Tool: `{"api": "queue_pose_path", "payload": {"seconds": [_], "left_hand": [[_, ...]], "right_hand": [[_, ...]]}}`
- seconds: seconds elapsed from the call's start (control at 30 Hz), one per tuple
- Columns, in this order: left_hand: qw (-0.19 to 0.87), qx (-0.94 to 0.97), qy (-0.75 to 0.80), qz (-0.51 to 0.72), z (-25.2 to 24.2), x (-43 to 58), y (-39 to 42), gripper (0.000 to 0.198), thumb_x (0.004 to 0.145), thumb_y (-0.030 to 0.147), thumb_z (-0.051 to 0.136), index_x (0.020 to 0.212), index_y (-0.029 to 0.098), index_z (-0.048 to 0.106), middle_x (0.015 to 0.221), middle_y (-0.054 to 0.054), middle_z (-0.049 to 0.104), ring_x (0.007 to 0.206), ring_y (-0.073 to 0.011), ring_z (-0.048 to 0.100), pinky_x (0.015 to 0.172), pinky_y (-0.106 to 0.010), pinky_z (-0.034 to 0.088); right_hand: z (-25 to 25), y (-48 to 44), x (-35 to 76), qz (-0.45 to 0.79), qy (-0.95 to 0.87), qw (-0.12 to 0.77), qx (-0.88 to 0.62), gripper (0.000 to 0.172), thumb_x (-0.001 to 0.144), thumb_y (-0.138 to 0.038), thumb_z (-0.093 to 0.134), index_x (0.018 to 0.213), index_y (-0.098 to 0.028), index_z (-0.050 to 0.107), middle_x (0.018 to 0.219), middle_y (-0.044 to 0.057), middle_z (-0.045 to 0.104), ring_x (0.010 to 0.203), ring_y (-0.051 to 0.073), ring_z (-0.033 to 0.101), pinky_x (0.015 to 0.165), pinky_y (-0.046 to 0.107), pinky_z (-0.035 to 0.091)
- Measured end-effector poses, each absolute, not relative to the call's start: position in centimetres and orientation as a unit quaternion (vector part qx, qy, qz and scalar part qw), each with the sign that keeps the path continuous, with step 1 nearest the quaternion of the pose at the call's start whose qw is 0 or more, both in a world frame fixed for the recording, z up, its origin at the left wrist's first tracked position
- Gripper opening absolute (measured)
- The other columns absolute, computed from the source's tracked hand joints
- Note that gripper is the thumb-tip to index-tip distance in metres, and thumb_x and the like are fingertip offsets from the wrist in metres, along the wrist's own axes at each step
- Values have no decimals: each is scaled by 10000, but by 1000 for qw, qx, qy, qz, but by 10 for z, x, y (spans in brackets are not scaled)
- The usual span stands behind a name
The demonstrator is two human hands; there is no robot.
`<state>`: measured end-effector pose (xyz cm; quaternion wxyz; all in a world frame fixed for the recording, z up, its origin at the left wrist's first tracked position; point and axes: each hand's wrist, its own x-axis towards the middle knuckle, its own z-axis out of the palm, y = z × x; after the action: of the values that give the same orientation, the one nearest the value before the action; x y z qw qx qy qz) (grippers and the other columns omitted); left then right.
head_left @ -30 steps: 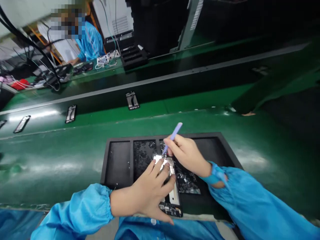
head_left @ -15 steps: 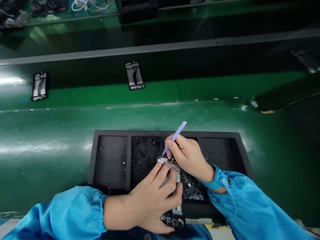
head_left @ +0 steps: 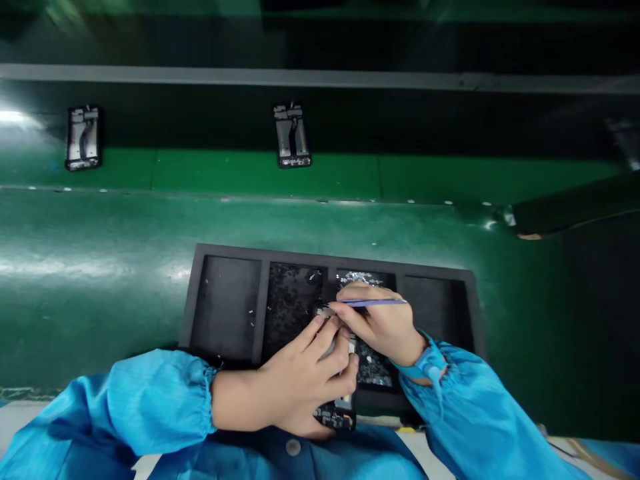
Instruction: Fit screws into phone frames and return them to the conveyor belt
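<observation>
My left hand [head_left: 315,377] is closed over an opened phone [head_left: 336,418], its fingers across the bare inside and its thumb under the lower end. Much of the phone is hidden beneath those fingers. Between thumb and fingers of my right hand [head_left: 383,323] sits a pair of purple tweezers [head_left: 375,303], lying almost level and pointing left. Their tip is near the phone's upper end; whether it touches cannot be made out. Both hands are above a black compartment tray [head_left: 300,255].
Small dark parts fill one middle compartment and shiny pieces [head_left: 357,275] lie in another. Two opened phones, one at left [head_left: 84,138] and one at centre [head_left: 293,135], rest on a green strip beyond the tray. A dark bar [head_left: 575,203] juts in from the right.
The tweezers have swung from steeply upright to nearly flat, as my right hand turned. My left hand still holds the phone. The whole view has shifted slightly.
</observation>
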<state>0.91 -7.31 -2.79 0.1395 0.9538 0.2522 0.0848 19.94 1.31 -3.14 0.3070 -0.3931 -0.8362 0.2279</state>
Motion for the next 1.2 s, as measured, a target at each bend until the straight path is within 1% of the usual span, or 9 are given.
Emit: {"api": "queue_pose_path", "payload": {"seconds": [0.13,0.27,0.5,0.83,1.0,1.03,1.1,1.17,1.2], "left_hand": [[130,954,253,94,-28,8,-73,854,822,650,599,1410,41,487,1449,-273,511,1392,-504,422,1237,-624,119],[144,952,254,96,-30,11,-77,898,809,669,634,1409,19,482,1493,-326,445,1402,-528,398,1209,-651,149],[154,938,290,111,-33,19,-89,946,822,656,661,1455,-14,449,1575,-348,337,1436,-523,367,1207,-623,194],[141,935,303,120,-36,17,-90,943,845,694,631,1452,1,429,1537,-352,403,1449,-461,399,1250,-574,145],[139,931,306,143,-40,18,-92,941,902,764,515,1442,-4,439,1532,-360,397,1442,-472,402,1220,-575,242],[151,924,313,158,-39,18,-93,901,918,740,513,1428,-1,453,1523,-361,402,1434,-481,406,1204,-587,274],[180,903,321,223,-33,17,-93,636,967,548,551,1323,21,531,1407,-320,521,1371,-459,479,1166,-607,346],[228,860,340,306,-23,12,-87,311,941,286,559,1160,67,590,1197,-229,623,1250,-379,574,1113,-578,438],[262,827,363,340,-16,9,-82,221,918,198,542,1103,90,595,1116,-188,629,1182,-330,605,1071,-533,491]], "right_hand": [[-37,9,202,210,-806,357,-423,100,926,-316,702,879,-229,693,758,21,754,677,180,733,626,283,580],[-44,7,209,206,-732,430,-487,46,964,-243,638,1002,-226,657,852,54,726,706,193,707,601,321,564],[-41,19,201,321,-761,339,-450,68,966,-234,624,975,-236,691,843,34,733,723,187,718,652,323,590],[-41,21,199,326,-792,318,-407,102,938,-146,633,974,-239,655,819,17,726,731,171,690,671,311,567],[-41,24,195,330,-791,317,-407,62,923,-180,663,914,-239,681,797,16,749,689,175,697,640,317,572],[-41,24,194,331,-788,318,-409,54,919,-198,673,888,-240,684,788,13,752,683,176,699,645,319,575],[-38,22,195,327,-777,327,-427,58,911,-230,692,854,-243,690,781,10,751,689,180,708,665,324,581],[-34,16,195,306,-748,355,-471,36,935,-233,666,948,-244,698,806,17,740,703,180,711,671,321,578],[-32,12,195,292,-722,376,-502,110,954,-225,642,1054,-245,681,806,15,721,692,174,705,651,312,572]]}}
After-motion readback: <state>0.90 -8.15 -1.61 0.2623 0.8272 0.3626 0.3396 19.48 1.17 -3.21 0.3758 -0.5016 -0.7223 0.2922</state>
